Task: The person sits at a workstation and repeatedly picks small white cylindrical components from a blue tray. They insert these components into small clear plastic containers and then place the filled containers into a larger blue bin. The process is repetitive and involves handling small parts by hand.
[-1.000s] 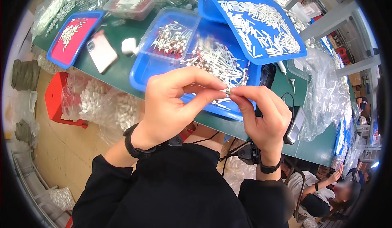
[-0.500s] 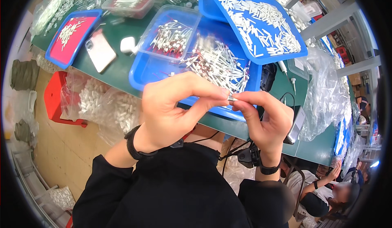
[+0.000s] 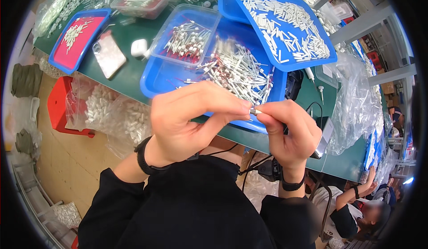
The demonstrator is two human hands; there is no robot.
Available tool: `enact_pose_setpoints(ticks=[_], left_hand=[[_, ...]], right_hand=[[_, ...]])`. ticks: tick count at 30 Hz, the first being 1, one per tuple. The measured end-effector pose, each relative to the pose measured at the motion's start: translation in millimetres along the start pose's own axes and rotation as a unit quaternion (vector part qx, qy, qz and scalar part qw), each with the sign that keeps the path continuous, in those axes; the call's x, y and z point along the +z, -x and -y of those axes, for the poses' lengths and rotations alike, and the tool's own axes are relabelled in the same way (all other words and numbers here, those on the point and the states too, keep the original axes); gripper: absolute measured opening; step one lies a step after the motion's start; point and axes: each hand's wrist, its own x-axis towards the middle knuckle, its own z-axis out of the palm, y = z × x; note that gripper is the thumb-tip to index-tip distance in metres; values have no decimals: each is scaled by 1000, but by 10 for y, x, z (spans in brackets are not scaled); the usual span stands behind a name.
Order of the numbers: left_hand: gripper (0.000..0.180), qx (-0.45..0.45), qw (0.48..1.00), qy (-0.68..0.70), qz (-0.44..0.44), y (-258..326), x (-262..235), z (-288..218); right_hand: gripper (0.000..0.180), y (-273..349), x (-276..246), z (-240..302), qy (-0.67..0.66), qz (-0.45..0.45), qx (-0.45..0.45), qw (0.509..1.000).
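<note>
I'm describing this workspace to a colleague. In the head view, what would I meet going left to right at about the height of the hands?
Red stool, clear bag of white pieces, left hand, small piece pinched by both hands, right hand, crumpled clear plastic.

- Your frame's bright, evenly lit, shadows soft.
- White lamp (image 3: 408,180) glares, far right.
- Shiny highlights on plastic bag (image 3: 354,110), right.
- Black fisheye rim; front edge of your table (image 3: 129,79) bows.
- Your left hand (image 3: 189,115), right hand (image 3: 292,135) fairly sharp.
- Co-worker's head (image 3: 376,213), lower right, blurred.
</note>
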Motion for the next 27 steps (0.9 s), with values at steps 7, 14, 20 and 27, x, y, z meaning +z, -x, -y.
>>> enact_pose_setpoints(ticks=[7,14,20,27], left_hand=[[17,-66,998,18,12,-20,-20,-81],[18,-38,999,-4,15,-23,-11,-70],[18,-43,999,-5,1,47,-48,11],[16,-62,998,-4,12,11,-22,78]], right_hand=[[16,50,110,-38,47,-75,-88,992],[16,-2,54,-47,91,-25,-99,991],[15,-43,14,15,12,10,26,1000],[18,-58,47,-98,-19,46,19,999]])
